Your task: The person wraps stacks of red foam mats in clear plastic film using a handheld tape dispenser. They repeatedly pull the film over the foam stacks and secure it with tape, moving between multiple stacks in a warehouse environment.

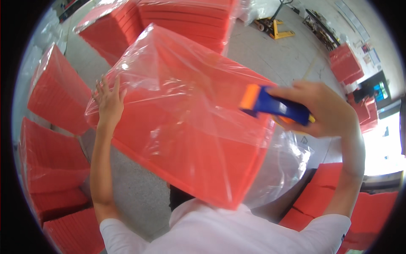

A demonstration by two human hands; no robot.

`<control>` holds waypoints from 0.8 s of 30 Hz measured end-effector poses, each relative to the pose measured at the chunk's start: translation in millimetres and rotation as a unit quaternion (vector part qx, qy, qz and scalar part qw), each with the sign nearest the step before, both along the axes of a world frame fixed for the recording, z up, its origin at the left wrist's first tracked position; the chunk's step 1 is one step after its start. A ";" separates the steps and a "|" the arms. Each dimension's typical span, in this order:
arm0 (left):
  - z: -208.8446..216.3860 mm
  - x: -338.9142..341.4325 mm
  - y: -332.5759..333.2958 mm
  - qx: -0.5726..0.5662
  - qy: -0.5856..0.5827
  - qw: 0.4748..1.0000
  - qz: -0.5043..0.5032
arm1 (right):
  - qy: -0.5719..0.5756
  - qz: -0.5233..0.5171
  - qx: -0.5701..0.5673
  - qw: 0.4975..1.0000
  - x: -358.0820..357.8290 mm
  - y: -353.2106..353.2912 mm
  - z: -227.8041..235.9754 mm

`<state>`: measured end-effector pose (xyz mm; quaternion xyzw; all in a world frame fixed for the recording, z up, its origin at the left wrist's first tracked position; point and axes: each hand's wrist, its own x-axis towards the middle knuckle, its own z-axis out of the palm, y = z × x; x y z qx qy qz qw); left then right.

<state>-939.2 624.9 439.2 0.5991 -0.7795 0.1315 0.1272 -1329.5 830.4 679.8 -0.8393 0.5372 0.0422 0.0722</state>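
A stack of red foam sheets (182,144) stands before me, covered by a clear plastic bag (144,67) that is creased and shiny. My left hand (110,101) lies with spread fingers against the bag at the stack's left corner. My right hand (323,108) is closed round a blue and orange tape dispenser (279,106), held over the right side of the bag. The right hand is slightly blurred. Loose bag film (283,165) hangs past the right edge of the foam. Whether tape touches the bag, I cannot tell.
More bagged red foam stacks (186,21) stand at the far side, and others (59,93) line the left. Red foam blocks (372,211) sit at the lower right. A yellow pallet jack (277,31) is on the grey floor (262,59) farther off.
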 end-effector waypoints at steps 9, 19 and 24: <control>95.2 -314.1 345.2 0.323 -0.034 0.868 -0.377 | -0.139 0.072 0.008 0.988 -61.5 -25.2 -38.7; -43.6 -333.4 312.0 -0.008 -0.500 0.816 -0.292 | -0.175 0.110 -0.032 0.978 -49.6 -11.6 -43.2; 3.0 -328.8 291.6 0.051 0.270 0.879 -0.390 | -0.129 0.076 -0.008 0.989 -59.9 -23.8 -25.7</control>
